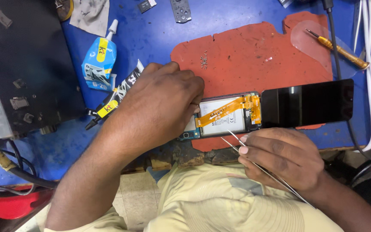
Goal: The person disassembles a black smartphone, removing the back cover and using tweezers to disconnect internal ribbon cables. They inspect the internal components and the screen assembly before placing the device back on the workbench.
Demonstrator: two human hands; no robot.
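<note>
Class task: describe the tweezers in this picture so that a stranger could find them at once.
Start at the torn red rubber mat on the blue workbench. At its near edge lies an opened phone body with an orange flex cable. Just right of it, the right hand holds thin silver metal tweezers, the only two-pronged tool there.

The opened phone [222, 117] lies on the mat [245, 60], at its near edge, on the surface [151, 34]. Its lifted screen [308, 103] lies just right of it. The left hand [159, 105] rests on the phone's left end; the right hand [282, 157], holding tweezers [237, 142], sits near of it. Glue tubes [104, 73] lie left, a screwdriver [338, 49] far right.
</note>
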